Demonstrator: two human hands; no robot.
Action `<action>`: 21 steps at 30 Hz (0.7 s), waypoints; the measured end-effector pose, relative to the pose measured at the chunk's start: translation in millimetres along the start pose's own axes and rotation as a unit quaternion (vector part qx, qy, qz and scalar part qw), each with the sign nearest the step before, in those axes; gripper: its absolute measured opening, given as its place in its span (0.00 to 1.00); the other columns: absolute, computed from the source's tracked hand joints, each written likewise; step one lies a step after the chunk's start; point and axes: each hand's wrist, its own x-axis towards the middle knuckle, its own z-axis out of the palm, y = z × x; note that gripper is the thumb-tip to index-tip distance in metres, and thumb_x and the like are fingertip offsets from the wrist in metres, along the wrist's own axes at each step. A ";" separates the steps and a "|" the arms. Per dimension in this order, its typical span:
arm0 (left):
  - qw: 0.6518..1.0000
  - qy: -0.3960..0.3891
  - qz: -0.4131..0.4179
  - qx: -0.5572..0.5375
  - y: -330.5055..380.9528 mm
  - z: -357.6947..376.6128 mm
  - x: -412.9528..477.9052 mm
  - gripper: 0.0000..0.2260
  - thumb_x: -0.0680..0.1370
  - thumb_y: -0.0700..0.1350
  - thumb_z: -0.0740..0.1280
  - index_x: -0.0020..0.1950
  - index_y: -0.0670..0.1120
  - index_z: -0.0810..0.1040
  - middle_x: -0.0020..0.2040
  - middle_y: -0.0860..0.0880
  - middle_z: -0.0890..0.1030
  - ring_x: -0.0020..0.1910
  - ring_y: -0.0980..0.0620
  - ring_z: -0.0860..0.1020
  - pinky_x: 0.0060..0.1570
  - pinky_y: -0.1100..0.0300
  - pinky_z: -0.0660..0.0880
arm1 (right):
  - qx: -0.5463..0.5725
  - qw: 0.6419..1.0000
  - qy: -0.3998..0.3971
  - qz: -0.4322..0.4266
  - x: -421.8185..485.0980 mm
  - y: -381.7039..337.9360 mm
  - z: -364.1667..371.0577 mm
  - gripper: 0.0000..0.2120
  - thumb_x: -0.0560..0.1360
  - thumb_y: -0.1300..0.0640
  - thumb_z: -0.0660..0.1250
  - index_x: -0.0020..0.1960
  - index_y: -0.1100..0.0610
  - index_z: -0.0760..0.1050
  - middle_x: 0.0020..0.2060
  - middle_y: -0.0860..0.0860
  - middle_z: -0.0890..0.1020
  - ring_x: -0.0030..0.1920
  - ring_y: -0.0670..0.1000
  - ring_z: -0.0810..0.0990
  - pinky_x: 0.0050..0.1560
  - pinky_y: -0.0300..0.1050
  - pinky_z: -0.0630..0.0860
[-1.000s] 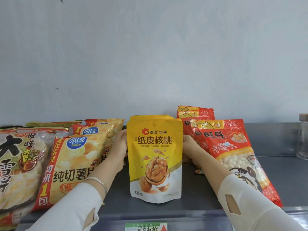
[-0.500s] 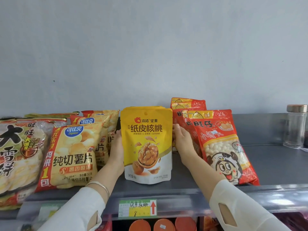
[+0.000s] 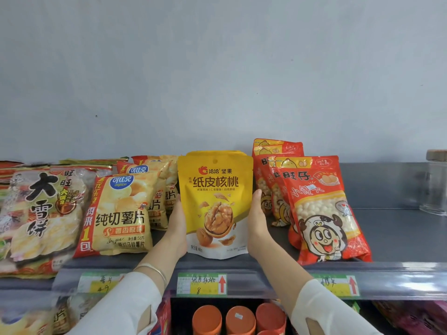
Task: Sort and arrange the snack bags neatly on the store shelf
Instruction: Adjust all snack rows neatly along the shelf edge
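Note:
A stack of yellow walnut bags (image 3: 215, 189) stands upright at the middle of the grey shelf (image 3: 399, 238), near its front edge. My left hand (image 3: 177, 226) lies flat against the stack's left side. My right hand (image 3: 257, 221) presses the right side the same way. The fingers reach back along the stack and are partly hidden. Potato chip bags (image 3: 121, 213) lean in a row just left of my left hand. Red bags of small white balls (image 3: 324, 213) lean to the right of my right hand.
Large rice cracker bags (image 3: 41, 213) fill the far left. A glass jar (image 3: 435, 184) stands at the far right of the shelf. Price labels (image 3: 202, 284) run along the front rail. Orange lids (image 3: 239, 317) show on the shelf below.
Both hands have slid down and forward along the sides of the walnut stack. The view has pulled back, so the front rail and the lower shelf show more.

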 end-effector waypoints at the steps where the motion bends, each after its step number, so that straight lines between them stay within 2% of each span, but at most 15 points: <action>1: 1.000 0.004 0.002 0.002 -0.6 0.1 -1.1 0.23 0.80 0.63 0.50 0.54 0.50 0.78 0.57 0.43 0.80 0.53 0.44 0.78 0.61 0.48 0.71 | 0.001 1.000 -0.001 -0.001 0.2 1.2 -0.2 0.29 0.80 0.37 0.45 0.71 0.51 0.68 0.68 0.52 0.73 0.70 0.54 0.68 0.71 0.52 0.60; 4: 1.000 0.010 -0.006 0.007 -0.8 2.0 -4.6 0.27 0.79 0.64 0.46 0.64 0.51 0.74 0.62 0.43 0.77 0.61 0.42 0.75 0.65 0.45 0.69 | 0.004 1.000 -0.005 -0.001 0.2 3.6 -0.9 0.29 0.80 0.37 0.45 0.72 0.51 0.67 0.68 0.52 0.73 0.70 0.55 0.68 0.70 0.52 0.61; 7: 1.000 0.029 0.008 -0.007 0.5 -0.5 -2.0 0.28 0.78 0.66 0.45 0.66 0.52 0.73 0.62 0.43 0.77 0.62 0.42 0.75 0.65 0.43 0.69 | 0.000 1.000 -0.002 -0.006 5.0 7.8 -4.2 0.30 0.80 0.36 0.45 0.73 0.51 0.65 0.66 0.49 0.73 0.70 0.54 0.69 0.71 0.52 0.62; 9: 0.997 0.050 0.064 0.005 -0.9 -3.6 0.0 0.25 0.79 0.64 0.46 0.66 0.54 0.71 0.64 0.45 0.77 0.62 0.44 0.75 0.64 0.43 0.70 | -0.013 1.000 0.010 -0.014 7.9 10.5 -4.0 0.33 0.77 0.31 0.46 0.74 0.49 0.65 0.69 0.49 0.73 0.70 0.54 0.69 0.72 0.57 0.63; 11: 0.985 0.070 0.154 0.038 -3.7 -5.9 -4.1 0.20 0.82 0.58 0.49 0.69 0.52 0.68 0.66 0.51 0.73 0.63 0.50 0.72 0.65 0.50 0.68 | -0.026 0.999 0.019 -0.027 14.2 18.7 -4.6 0.39 0.70 0.25 0.47 0.73 0.47 0.66 0.69 0.50 0.73 0.69 0.54 0.70 0.71 0.59 0.64; 13: 0.959 0.098 0.252 0.090 -3.6 -8.4 -12.0 0.15 0.83 0.50 0.53 0.68 0.49 0.67 0.62 0.53 0.71 0.61 0.53 0.70 0.60 0.56 0.67 | -0.044 0.998 0.030 -0.036 16.9 23.3 -6.2 0.43 0.65 0.23 0.49 0.71 0.47 0.68 0.68 0.49 0.74 0.68 0.54 0.71 0.70 0.59 0.66; 16: 0.922 0.128 0.332 0.150 -2.8 -14.1 -20.7 0.08 0.81 0.44 0.58 0.59 0.51 0.67 0.54 0.50 0.72 0.56 0.50 0.72 0.53 0.58 0.68 | -0.063 0.995 0.053 -0.056 10.0 20.8 -6.9 0.32 0.74 0.31 0.50 0.67 0.50 0.71 0.64 0.50 0.76 0.65 0.54 0.73 0.67 0.59 0.68; 18: 0.917 0.117 0.335 0.183 -6.3 -20.4 -20.8 0.08 0.80 0.43 0.61 0.57 0.51 0.67 0.55 0.47 0.72 0.57 0.48 0.72 0.56 0.54 0.70 | -0.092 0.990 0.072 -0.078 -0.1 15.7 -7.2 0.30 0.75 0.33 0.50 0.64 0.52 0.73 0.60 0.52 0.78 0.62 0.55 0.75 0.65 0.60 0.70; 21: 0.919 0.070 0.297 0.250 -12.4 -28.3 -19.6 0.14 0.78 0.45 0.65 0.63 0.50 0.67 0.61 0.47 0.70 0.62 0.47 0.70 0.62 0.50 0.68 | -0.143 0.977 0.102 -0.125 -15.5 7.9 -9.1 0.20 0.82 0.46 0.52 0.66 0.54 0.72 0.60 0.51 0.77 0.61 0.54 0.74 0.64 0.56 0.70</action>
